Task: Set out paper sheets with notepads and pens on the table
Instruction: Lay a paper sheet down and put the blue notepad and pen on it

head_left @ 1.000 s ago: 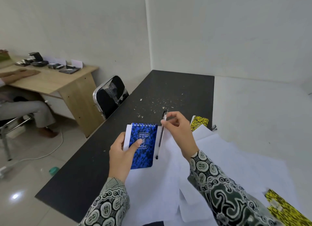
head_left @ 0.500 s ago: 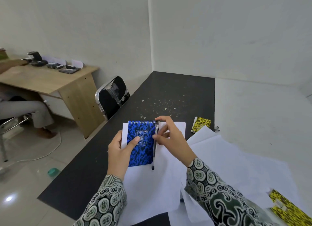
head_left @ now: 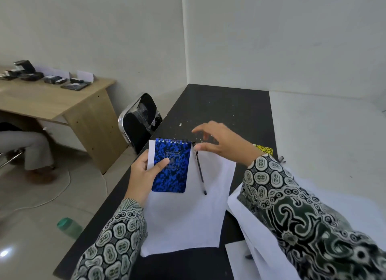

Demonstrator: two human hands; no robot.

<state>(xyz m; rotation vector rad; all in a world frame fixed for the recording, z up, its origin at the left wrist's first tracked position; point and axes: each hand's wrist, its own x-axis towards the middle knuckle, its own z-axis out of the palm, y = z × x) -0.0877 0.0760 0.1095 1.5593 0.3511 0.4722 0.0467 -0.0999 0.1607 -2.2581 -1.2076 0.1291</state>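
A white paper sheet [head_left: 194, 217] lies on the black table [head_left: 225, 108]. On its upper left part sits a blue spiral notepad [head_left: 175, 173]. My left hand [head_left: 144, 175] holds the sheet's left edge, thumb pressing on the notepad cover. A black pen [head_left: 200, 173] lies on the sheet just right of the notepad. My right hand [head_left: 221, 141] hovers over the pen's top end with fingers spread and holds nothing. A yellow patterned notepad [head_left: 264, 149] lies behind my right wrist.
More loose white sheets [head_left: 334, 200] pile at the right, partly under my right sleeve. A black chair [head_left: 140, 120] stands at the table's left edge. A wooden desk [head_left: 52, 104] with a seated person is at far left. Small debris speckles the table's middle. A green bottle [head_left: 70, 227] lies on the floor.
My right hand let go of the pen, which now lies on the sheet beside the notepad, and lifted away. The left hand kept its hold on the sheet and notepad.
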